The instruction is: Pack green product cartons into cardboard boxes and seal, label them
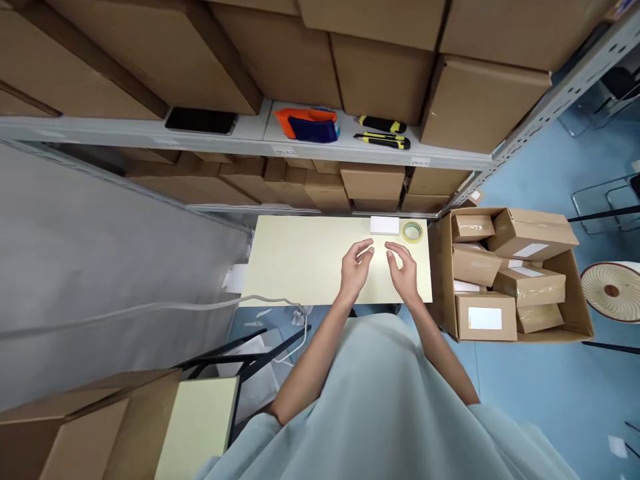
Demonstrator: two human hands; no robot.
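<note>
My left hand (356, 268) and my right hand (403, 270) hover side by side over the pale yellow table (295, 260), palms turned toward each other. The fingers of both are loosely curled and apart, and nothing is in either hand. Just beyond the fingertips, at the table's far edge, lie a small white box (385, 225) and a roll of clear tape (413, 232).
A large open carton (580, 313) full of taped small boxes stands right of the table. The shelf (250, 137) above holds a black phone (201, 121), an orange and blue item (307, 125) and two yellow-black utility knives (383, 133). Cardboard boxes fill the racks.
</note>
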